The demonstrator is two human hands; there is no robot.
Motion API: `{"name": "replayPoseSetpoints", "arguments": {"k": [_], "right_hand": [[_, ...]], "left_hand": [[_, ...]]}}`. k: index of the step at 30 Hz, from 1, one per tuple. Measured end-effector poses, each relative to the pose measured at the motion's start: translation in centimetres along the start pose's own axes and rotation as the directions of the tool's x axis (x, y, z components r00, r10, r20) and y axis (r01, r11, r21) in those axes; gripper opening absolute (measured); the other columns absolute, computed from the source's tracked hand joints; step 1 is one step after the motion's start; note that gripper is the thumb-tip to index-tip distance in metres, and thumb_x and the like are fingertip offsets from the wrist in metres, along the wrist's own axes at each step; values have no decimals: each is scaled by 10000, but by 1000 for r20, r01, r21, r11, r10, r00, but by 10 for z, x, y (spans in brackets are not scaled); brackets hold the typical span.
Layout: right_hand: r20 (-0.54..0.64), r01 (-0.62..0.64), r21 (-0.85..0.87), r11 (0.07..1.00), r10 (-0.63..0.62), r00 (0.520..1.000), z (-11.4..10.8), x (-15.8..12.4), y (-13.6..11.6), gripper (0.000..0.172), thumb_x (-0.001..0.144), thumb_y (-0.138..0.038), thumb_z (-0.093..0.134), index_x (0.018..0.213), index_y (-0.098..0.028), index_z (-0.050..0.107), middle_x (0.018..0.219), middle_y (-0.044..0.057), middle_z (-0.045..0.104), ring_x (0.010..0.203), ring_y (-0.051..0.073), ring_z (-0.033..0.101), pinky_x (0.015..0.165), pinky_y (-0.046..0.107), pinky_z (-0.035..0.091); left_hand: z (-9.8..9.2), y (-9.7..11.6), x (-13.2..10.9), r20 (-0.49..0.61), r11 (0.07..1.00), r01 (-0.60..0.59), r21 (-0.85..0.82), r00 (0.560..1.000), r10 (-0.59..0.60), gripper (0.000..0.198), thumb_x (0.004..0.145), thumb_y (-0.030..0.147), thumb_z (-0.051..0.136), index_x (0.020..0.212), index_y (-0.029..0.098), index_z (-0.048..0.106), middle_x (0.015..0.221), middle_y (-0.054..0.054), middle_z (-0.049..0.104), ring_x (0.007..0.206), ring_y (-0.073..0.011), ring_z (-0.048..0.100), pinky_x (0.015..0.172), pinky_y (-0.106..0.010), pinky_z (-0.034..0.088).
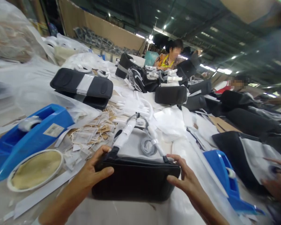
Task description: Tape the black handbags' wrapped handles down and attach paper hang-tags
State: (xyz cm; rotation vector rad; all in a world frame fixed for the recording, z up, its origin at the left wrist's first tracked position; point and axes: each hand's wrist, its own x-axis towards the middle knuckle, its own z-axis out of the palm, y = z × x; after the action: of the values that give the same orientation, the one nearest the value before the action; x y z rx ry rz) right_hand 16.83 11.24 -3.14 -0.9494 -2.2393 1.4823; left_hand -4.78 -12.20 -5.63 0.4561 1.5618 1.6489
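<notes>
A black bag (135, 182) stands upright on the table in front of me, its wrapped handles (125, 134) raised. My left hand (99, 167) grips the bag's upper left corner, thumb on the near face and fingers behind the edge. At the upper right corner, my right hand (181, 173) holds it the same way. White padding and a coiled grey strap (148, 147) lie against the handles behind the top edge.
Blue tape dispensers (58, 120) sit left and right, with a round tub (36, 170) at the left. Tags (86, 134) and a taped black bag (84, 86) lie beyond. A co-worker's hand (277, 184) is at far right; people are behind.
</notes>
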Motion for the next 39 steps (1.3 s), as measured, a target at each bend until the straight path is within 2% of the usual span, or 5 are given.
{"name": "replayPoseSetpoints", "arguments": {"k": [7,12,22,29,39], "right_hand": [[54,15,191,981,-25,998,7,5,9,496,717,-487,728,1092,-240,518,907,-1,582,834,193,533,740,278,417],[-24,-59,262,963,68,997,20,12,17,380,740,-470,722,910,-222,490,726,-33,513,659,139,451,590,241,366],[-54,-117,443,889,156,986,33,30,18,465,675,-417,788,963,-254,461,740,-40,568,654,156,528,594,254,433],[-79,-104,323,941,136,988,38,45,29,405,702,-409,762,917,-237,466,748,-37,589,654,148,530,599,248,416],[-104,3,176,984,16,994,39,40,33,304,742,-412,694,897,-225,513,739,-29,571,692,170,524,637,264,405]], "left_hand": [[4,-14,6,-294,990,92,-109,948,-121,873,479,532,858,1244,213,587,1182,-95,681,1074,-330,645,908,-419,551],[13,-7,10,-275,991,118,-59,953,-129,619,608,541,792,1093,179,657,920,-58,733,872,-281,696,808,-387,573],[13,-15,26,-371,960,81,269,928,25,519,690,571,710,1053,210,624,908,-17,706,832,-234,665,746,-308,522],[14,-21,45,-416,733,146,664,887,200,549,712,671,561,995,205,629,1028,-82,683,1010,-313,617,985,-443,425],[17,-23,39,-338,598,91,796,886,316,475,824,635,461,1006,213,580,946,-74,684,914,-277,653,876,-386,483]]}}
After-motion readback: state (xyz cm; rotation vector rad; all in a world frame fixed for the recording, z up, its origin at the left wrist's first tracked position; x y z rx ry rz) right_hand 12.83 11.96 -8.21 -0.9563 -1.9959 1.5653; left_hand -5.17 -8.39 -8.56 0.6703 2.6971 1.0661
